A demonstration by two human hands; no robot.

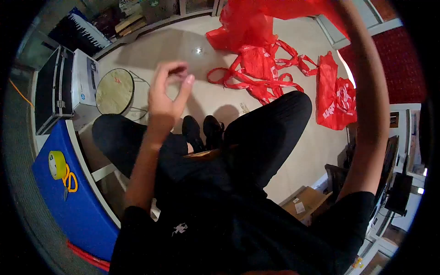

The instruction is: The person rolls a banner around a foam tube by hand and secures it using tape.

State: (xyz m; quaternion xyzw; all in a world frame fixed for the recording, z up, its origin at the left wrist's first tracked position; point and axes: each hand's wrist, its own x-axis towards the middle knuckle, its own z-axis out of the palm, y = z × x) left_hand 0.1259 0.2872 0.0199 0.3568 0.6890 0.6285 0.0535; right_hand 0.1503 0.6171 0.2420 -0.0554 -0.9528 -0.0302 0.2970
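Observation:
My left hand (pixel 169 94) is raised in front of my left knee, thumb apart from loosely curled fingers, with nothing between them. Its fingertips are blurred. My right arm reaches up and leaves the view at the top edge, so the hand is not seen. Beside that forearm, a stretch of thin red plastic bag (pixel 247 27) spreads along the top of the view. Below it, more crumpled red bags (pixel 259 62) with looped handles lie on the floor. Another red bag with white print (pixel 337 98) lies to the right, near my right arm.
A round stool (pixel 115 91) stands left of my knee, beside a white box (pixel 85 82) and a black case (pixel 54 87). Yellow tape (pixel 57 165) and yellow-handled scissors (pixel 69 179) lie on a blue surface (pixel 78 215). A cardboard box (pixel 305 204) sits at lower right.

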